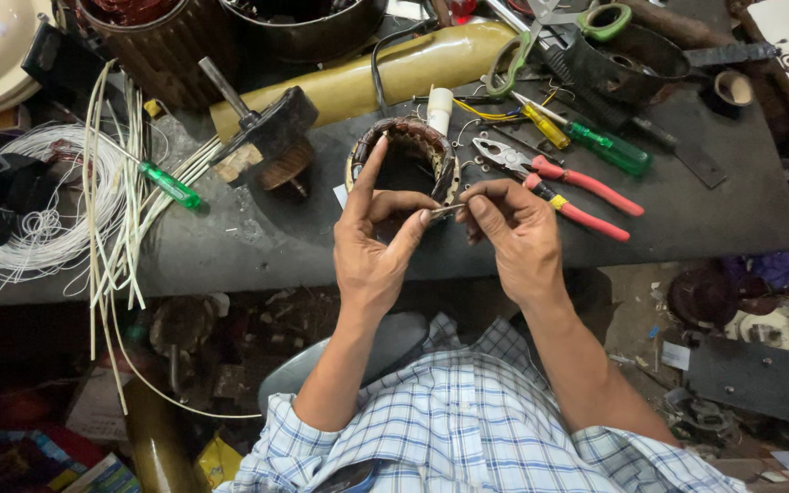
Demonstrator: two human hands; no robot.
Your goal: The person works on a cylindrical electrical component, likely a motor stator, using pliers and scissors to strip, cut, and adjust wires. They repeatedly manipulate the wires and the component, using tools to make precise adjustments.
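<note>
Seen from the head camera looking straight down, I have both bare hands meeting at the centre of the view, over the near edge of a dark workbench [705,210]. My left hand [374,242] is at about nine o'clock from that meeting point, its index finger stretched up along the rim of a round motor stator [408,151] wound with copper wire, while its thumb and middle finger pinch closed on a small thin strip [447,210], pale and narrow. My right hand [515,233], at three o'clock, is curled with its thumb and forefinger closed on the other end of the same strip, so both hands hold it between them, just at six o'clock of the stator. I cannot tell what the strip is made of. At two o'clock from the hands lie red-handled pliers [566,187] flat on the bench, and beyond them, towards one o'clock, a green-handled screwdriver [606,146] and a yellow-handled screwdriver [542,126]. Green-handled scissors [513,59] sit at twelve o'clock beside a yellowish roll of sheet [385,73]. At ten o'clock rests a hammer [267,123], and at nine o'clock another green screwdriver [171,185] lies among pale sleeving strips [116,219] next to a coil of white wire [29,210]. My checked shirt sleeves [468,429] fill the six o'clock edge.
</note>
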